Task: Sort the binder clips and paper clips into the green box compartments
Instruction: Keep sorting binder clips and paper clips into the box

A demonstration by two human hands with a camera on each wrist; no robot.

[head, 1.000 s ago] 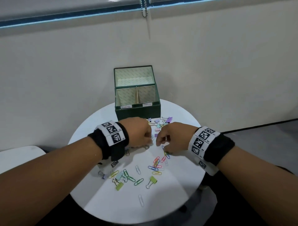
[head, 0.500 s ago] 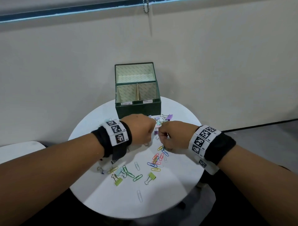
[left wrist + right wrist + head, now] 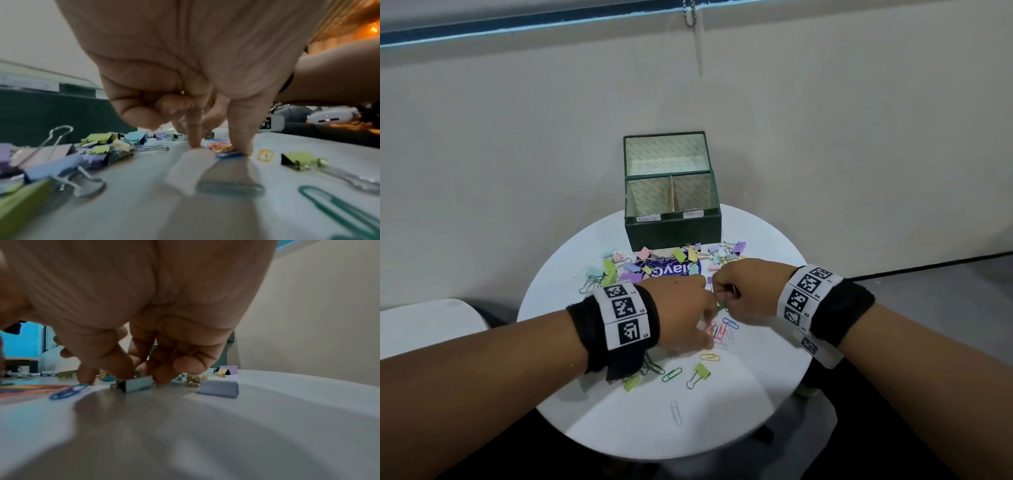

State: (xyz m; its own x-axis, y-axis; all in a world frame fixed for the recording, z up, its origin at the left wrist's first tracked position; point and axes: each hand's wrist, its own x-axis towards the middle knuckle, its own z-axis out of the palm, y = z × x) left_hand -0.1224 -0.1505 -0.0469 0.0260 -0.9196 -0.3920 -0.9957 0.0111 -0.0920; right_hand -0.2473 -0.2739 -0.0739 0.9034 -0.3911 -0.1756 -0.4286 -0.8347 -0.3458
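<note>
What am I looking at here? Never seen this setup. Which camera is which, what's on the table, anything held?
No robot: a person sorts clips with bare hands, wearing three cameras. The wide picture comes from the head; the two low, close ones look along each wrist toward the fingers. The patterned bands are worn on the wrists.

A round white table carries a green box with labelled compartments; no clips show inside from here. In front of it pastel binder clips and coloured paper clips lie loose.

The left hand puts fingertips down on the tabletop among the paper clips. The right hand has curled fingers and seems to pinch a small green clip; the wrist view is too blurred to confirm.
</note>
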